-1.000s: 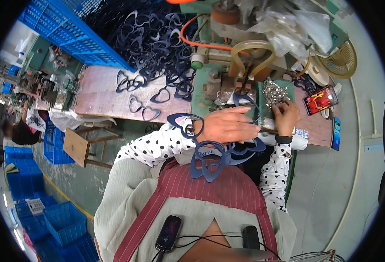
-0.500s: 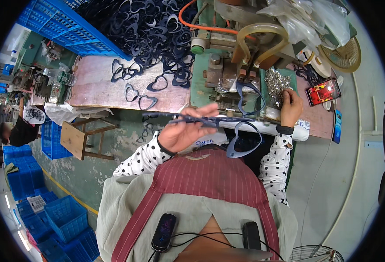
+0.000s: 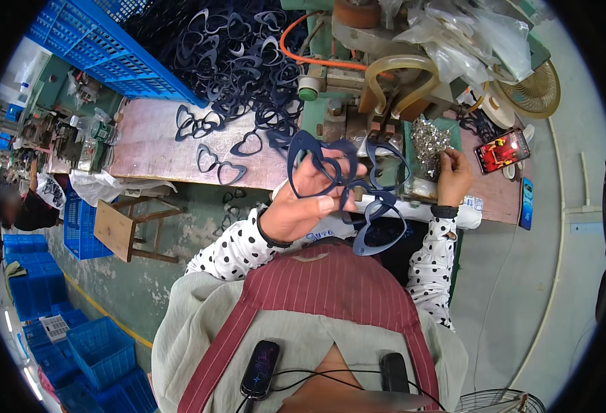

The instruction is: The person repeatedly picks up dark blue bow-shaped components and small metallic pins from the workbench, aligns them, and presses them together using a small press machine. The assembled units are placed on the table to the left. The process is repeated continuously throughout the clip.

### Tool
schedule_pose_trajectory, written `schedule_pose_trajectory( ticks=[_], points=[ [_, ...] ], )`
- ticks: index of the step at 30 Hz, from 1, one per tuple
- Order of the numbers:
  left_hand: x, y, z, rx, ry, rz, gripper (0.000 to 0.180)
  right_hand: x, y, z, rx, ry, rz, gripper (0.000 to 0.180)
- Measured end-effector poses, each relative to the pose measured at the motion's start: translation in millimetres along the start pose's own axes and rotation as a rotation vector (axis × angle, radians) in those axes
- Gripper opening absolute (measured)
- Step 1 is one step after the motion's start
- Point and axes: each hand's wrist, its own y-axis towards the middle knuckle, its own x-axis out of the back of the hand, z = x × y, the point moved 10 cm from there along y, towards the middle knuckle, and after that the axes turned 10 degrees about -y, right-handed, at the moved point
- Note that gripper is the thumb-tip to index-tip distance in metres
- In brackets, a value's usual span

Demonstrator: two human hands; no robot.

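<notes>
My left hand [image 3: 296,212] is closed round several dark blue heart-shaped eyeglass frames [image 3: 299,144], raised in front of the bench. Just right of it, another heart-shaped eyeglass frame [image 3: 380,242] sits at the machine [image 3: 379,113], one rim by the work spot and the other hanging over the bench edge. Over on the right, my right hand [image 3: 455,177] has its fingertips pinched at the edge of a green tray heaped with small shiny metal parts [image 3: 429,141]. Whatever may be between those fingertips is too small to make out.
Loose eyeglass frames [image 3: 237,48] pile up at the back of the bench beside a blue crate [image 3: 114,51]. A lit phone [image 3: 502,151] lies right of the tray, near a small fan [image 3: 537,89]. Left of me stand a wooden stool [image 3: 117,230] and stacked blue crates [image 3: 103,344].
My left hand has turned and risen slightly, bringing the held eyeglass frames from edge-on to facing up. My right hand has stayed by the metal parts, shifting slightly down.
</notes>
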Motion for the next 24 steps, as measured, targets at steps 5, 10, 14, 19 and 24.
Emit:
schedule_pose_trajectory(
  ticks=[5,10,14,19,24],
  points=[
    [30,0,8,-0.093,0.086,-0.310,0.048,14,-2,30,0.138,-0.052,-0.073,0.008],
    [4,13,0,-0.208,-0.088,-0.106,0.060,22,-7,99,0.037,0.598,0.170,0.017],
    [9,19,4,-0.103,-0.010,-0.102,0.066,26,-25,156,0.033,0.800,0.427,0.015],
    [-14,21,-6,-0.147,-0.153,0.066,0.062,22,-30,174,0.047,0.755,0.436,0.012],
    [2,19,-21,-0.117,0.129,-0.086,0.037,20,-28,162,-0.044,0.905,0.363,0.012]
  ],
)
